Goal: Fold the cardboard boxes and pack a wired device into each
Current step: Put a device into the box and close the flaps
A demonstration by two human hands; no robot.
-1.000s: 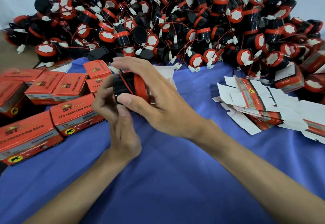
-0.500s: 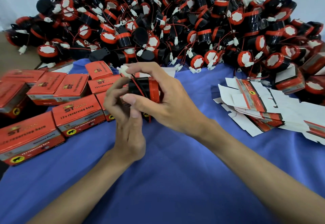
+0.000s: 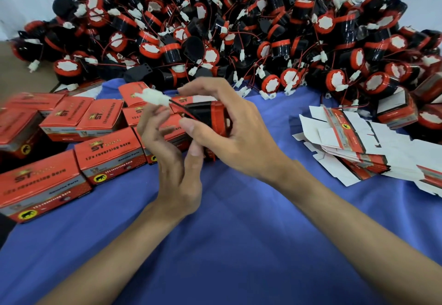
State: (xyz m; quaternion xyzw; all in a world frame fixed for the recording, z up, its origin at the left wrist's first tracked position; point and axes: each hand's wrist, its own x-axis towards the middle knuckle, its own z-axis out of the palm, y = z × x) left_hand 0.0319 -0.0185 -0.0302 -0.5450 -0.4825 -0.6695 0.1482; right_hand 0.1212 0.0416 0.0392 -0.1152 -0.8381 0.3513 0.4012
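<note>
My right hand (image 3: 235, 137) grips a black wired device with a red band (image 3: 210, 118) above the blue cloth, thumb and fingers curled round its body. Its red and black wires run left to a white plug (image 3: 153, 95). My left hand (image 3: 172, 161) holds that plug at its fingertips, beside the device. A heap of the same black and red devices (image 3: 239, 34) fills the back of the table. Folded red boxes (image 3: 108, 151) stand at the left. A stack of flat unfolded boxes (image 3: 358, 142) lies at the right.
A blue cloth (image 3: 239, 245) covers the table in front of me. One half-open box (image 3: 397, 111) sits against the heap at the right. A white wall rises behind the heap. Bare brown table shows at the far left edge.
Both hands and the device have shifted a little to the right and nearer. The white plug has been pulled out to the left of the device by my left hand.
</note>
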